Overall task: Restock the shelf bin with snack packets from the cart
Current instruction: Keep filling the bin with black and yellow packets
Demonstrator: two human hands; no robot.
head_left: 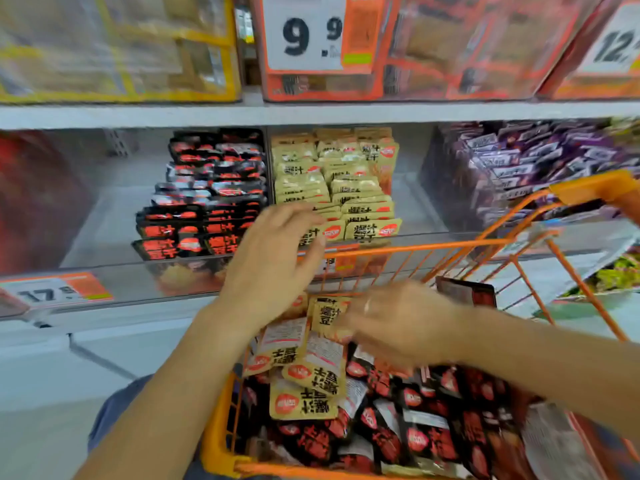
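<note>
We find the tan snack packets (pixel 304 375) heaped in the orange cart (pixel 221 441): light, soft, slippery; pinch one by its edge. Left hand (pixel 277 258) spread, empty; right hand (pixel 398 323) blurred, grip undeterminable.

Orange cart (pixel 408 251), tan packets (pixel 304 403)

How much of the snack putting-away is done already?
Partly done. The tan packets are already stacked in their shelf bin, next to the black packets. Right now the left hand reaches toward the front tan row, and the right hand, blurred, is over loose tan packets in the orange cart. Still left: many tan and black packets lie in the cart.
</note>
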